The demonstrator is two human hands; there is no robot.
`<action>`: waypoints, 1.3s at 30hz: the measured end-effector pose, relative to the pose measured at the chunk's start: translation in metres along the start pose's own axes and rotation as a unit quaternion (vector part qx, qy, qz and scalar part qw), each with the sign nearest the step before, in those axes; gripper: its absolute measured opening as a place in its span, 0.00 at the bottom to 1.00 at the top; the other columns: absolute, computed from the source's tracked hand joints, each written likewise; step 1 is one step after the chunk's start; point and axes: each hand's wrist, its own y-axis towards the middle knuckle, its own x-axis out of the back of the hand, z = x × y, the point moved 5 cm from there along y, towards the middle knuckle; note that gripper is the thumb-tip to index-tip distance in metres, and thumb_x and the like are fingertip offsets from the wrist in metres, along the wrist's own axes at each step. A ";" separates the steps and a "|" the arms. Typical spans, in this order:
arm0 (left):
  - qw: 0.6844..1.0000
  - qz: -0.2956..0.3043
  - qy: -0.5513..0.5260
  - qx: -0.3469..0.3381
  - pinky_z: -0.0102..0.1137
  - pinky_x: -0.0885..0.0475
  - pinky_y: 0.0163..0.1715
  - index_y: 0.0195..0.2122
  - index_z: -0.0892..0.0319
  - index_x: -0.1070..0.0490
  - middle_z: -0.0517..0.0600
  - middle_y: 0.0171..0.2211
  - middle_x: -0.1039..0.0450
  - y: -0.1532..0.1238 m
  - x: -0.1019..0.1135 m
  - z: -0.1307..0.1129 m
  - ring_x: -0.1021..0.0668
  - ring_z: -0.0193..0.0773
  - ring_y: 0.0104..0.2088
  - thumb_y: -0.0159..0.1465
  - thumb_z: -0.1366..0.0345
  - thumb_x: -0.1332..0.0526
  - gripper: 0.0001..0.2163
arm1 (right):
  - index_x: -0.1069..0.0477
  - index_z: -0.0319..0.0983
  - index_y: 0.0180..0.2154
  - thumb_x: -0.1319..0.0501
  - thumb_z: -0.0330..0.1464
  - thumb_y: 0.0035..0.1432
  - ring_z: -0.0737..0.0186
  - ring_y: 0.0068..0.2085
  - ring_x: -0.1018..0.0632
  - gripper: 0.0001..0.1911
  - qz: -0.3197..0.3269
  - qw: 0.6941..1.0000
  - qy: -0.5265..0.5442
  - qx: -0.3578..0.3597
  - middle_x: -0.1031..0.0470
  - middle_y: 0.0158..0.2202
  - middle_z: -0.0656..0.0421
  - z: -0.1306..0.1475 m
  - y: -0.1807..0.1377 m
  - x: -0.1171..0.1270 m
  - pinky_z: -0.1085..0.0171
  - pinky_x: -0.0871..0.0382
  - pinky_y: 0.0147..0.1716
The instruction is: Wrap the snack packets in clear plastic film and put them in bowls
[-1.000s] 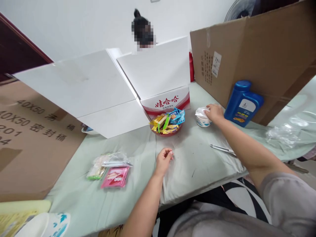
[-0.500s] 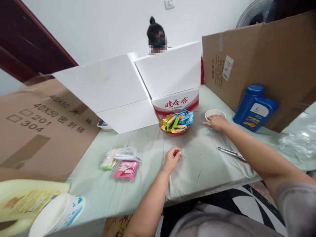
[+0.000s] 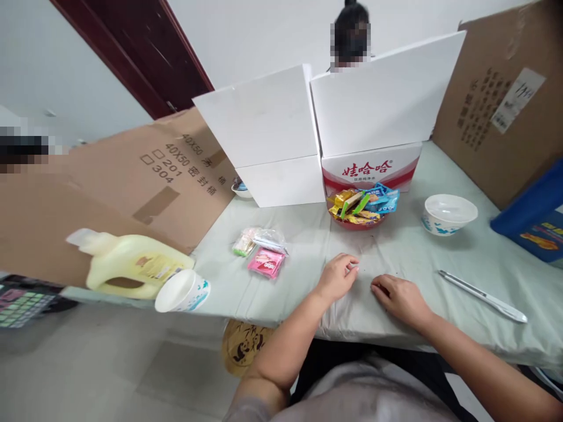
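My left hand [image 3: 339, 276] rests on the cloth-covered table with its fingers loosely curled in and nothing visible in them. Just right of it, my right hand [image 3: 401, 298] lies knuckles up, fingers bent under and no object showing. Beyond both hands stands a red bowl [image 3: 358, 224] heaped with wrapped snacks [image 3: 363, 205] in yellow, green and blue. A white paper bowl [image 3: 449, 215] with a blue pattern is farther right. Nearer my right hand lies a silver-white pen [image 3: 482, 296]. To the left are a pink snack packet [image 3: 266, 262] and clear-wrapped packets [image 3: 264, 238].
White box flaps [image 3: 387, 94] stand upright behind the red bowl, with a person [image 3: 350, 35] beyond. Cardboard boxes [image 3: 109, 193] flank the table. A pale yellow jug [image 3: 132, 264] and paper cup [image 3: 182, 291] stand left; a blue bottle [image 3: 534, 214] stands right.
My right hand has left the white paper bowl and come back beside my left hand. The view has swung left, showing more of the jug and floor. My left hand stays on the table.
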 end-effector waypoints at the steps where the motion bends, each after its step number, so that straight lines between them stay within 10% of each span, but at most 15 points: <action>1: 0.999 -0.016 0.039 -0.025 0.37 0.29 0.44 0.40 0.56 0.26 0.52 0.40 0.24 -0.007 0.015 -0.004 0.24 0.41 0.40 0.61 0.67 0.40 0.08 | 0.26 0.42 0.36 0.52 0.39 0.64 0.57 0.34 0.21 0.17 -0.005 1.000 -0.002 0.009 0.20 0.36 0.55 -0.001 -0.001 -0.001 0.61 0.33 0.33; 4: 0.973 -0.127 0.190 -0.026 0.43 0.32 0.51 0.39 0.55 0.25 0.55 0.41 0.25 -0.029 0.076 0.003 0.26 0.48 0.46 0.60 0.66 0.38 0.06 | 0.26 0.42 0.36 0.51 0.38 0.64 0.57 0.34 0.21 0.16 0.007 1.000 0.000 0.015 0.20 0.36 0.56 -0.005 -0.001 0.000 0.61 0.32 0.33; 8: 0.887 -0.226 0.371 0.160 0.55 0.39 0.56 0.47 0.58 0.27 0.62 0.52 0.31 -0.058 0.150 0.055 0.33 0.61 0.56 0.54 0.62 0.33 0.19 | 0.26 0.43 0.37 0.52 0.38 0.65 0.57 0.33 0.21 0.16 0.008 1.000 -0.009 0.021 0.20 0.36 0.56 -0.005 0.000 0.001 0.60 0.32 0.32; 13: 0.891 -0.220 0.362 0.164 0.48 0.38 0.59 0.52 0.60 0.30 0.62 0.56 0.33 -0.086 0.181 0.085 0.33 0.56 0.59 0.58 0.67 0.39 0.19 | 0.26 0.43 0.37 0.51 0.36 0.64 0.58 0.33 0.21 0.15 0.001 1.000 -0.001 0.028 0.20 0.36 0.57 -0.002 -0.001 0.001 0.62 0.33 0.32; 17: 0.887 -0.346 0.238 0.191 0.47 0.32 0.54 0.48 0.56 0.27 0.56 0.45 0.25 -0.104 0.192 0.068 0.25 0.52 0.50 0.59 0.60 0.38 0.16 | 0.26 0.42 0.38 0.50 0.35 0.65 0.58 0.37 0.21 0.14 0.015 0.999 0.006 0.032 0.20 0.38 0.56 -0.001 0.000 0.000 0.62 0.32 0.35; 20: 0.897 -0.395 -0.008 0.199 0.40 0.24 0.41 0.45 0.56 0.28 0.51 0.40 0.24 -0.101 0.171 0.051 0.22 0.46 0.41 0.57 0.52 0.36 0.18 | 0.26 0.41 0.39 0.50 0.35 0.65 0.57 0.38 0.21 0.14 0.023 0.999 0.011 0.030 0.21 0.38 0.55 0.000 0.001 0.000 0.62 0.33 0.37; 23: 0.896 -0.284 -0.283 0.188 0.31 0.24 0.26 0.46 0.54 0.31 0.49 0.41 0.25 -0.076 0.110 0.032 0.22 0.39 0.34 0.54 0.48 0.34 0.22 | 0.26 0.41 0.41 0.49 0.35 0.65 0.58 0.38 0.21 0.13 0.022 0.999 0.029 0.026 0.21 0.39 0.55 0.001 0.001 0.001 0.62 0.33 0.37; 27: 0.876 -0.158 -0.399 0.219 0.31 0.23 0.26 0.48 0.53 0.35 0.50 0.43 0.26 -0.049 0.024 0.015 0.21 0.38 0.34 0.55 0.48 0.33 0.24 | 0.26 0.41 0.43 0.47 0.34 0.64 0.59 0.37 0.21 0.12 -0.003 0.998 0.064 0.008 0.20 0.39 0.54 -0.002 -0.001 0.004 0.63 0.34 0.36; 31: 0.922 -0.145 -0.286 0.216 0.34 0.23 0.31 0.52 0.54 0.37 0.54 0.45 0.28 -0.037 -0.012 0.020 0.21 0.40 0.37 0.59 0.47 0.37 0.25 | 0.27 0.41 0.42 0.47 0.30 0.60 0.59 0.36 0.22 0.11 -0.068 0.994 0.081 -0.041 0.21 0.36 0.56 -0.013 -0.002 0.008 0.63 0.34 0.35; 35: 0.983 -0.174 0.004 0.064 0.42 0.29 0.49 0.52 0.57 0.32 0.58 0.50 0.31 -0.032 -0.005 0.016 0.26 0.46 0.49 0.63 0.56 0.39 0.18 | 0.28 0.41 0.41 0.47 0.32 0.61 0.59 0.34 0.23 0.10 -0.109 0.986 0.090 -0.090 0.23 0.34 0.57 -0.020 -0.001 0.012 0.63 0.34 0.35; 39: 0.989 -0.125 0.078 -0.010 0.42 0.32 0.52 0.48 0.56 0.29 0.57 0.48 0.30 -0.032 -0.006 0.016 0.27 0.45 0.51 0.66 0.61 0.44 0.11 | 0.29 0.39 0.44 0.48 0.33 0.63 0.55 0.41 0.24 0.12 -0.154 0.985 0.036 -0.064 0.24 0.40 0.52 -0.022 -0.007 0.029 0.59 0.32 0.41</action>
